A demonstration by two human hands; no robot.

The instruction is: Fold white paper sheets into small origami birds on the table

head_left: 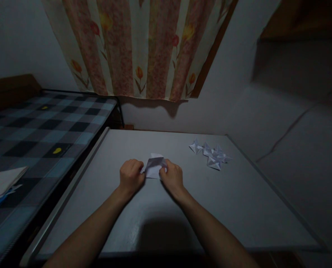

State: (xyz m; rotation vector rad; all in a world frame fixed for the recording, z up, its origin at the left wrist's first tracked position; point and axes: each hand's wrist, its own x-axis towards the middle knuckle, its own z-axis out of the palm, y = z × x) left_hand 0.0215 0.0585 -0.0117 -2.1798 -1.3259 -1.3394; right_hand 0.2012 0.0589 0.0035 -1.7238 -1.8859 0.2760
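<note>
A partly folded sheet of white paper is held up between my two hands, just above the middle of the table. My left hand pinches its left edge with the fingers curled in. On the other side, my right hand grips the right edge, thumb on the near face. One flap at the top stands up and looks shaded. To the right on the table lies a cluster of several folded white paper shapes with pointed corners.
The white table has raised side edges. Along its left stands a bed with a checked cover, bearing a stack of papers. A striped floral curtain hangs behind, and a cable runs along the right wall.
</note>
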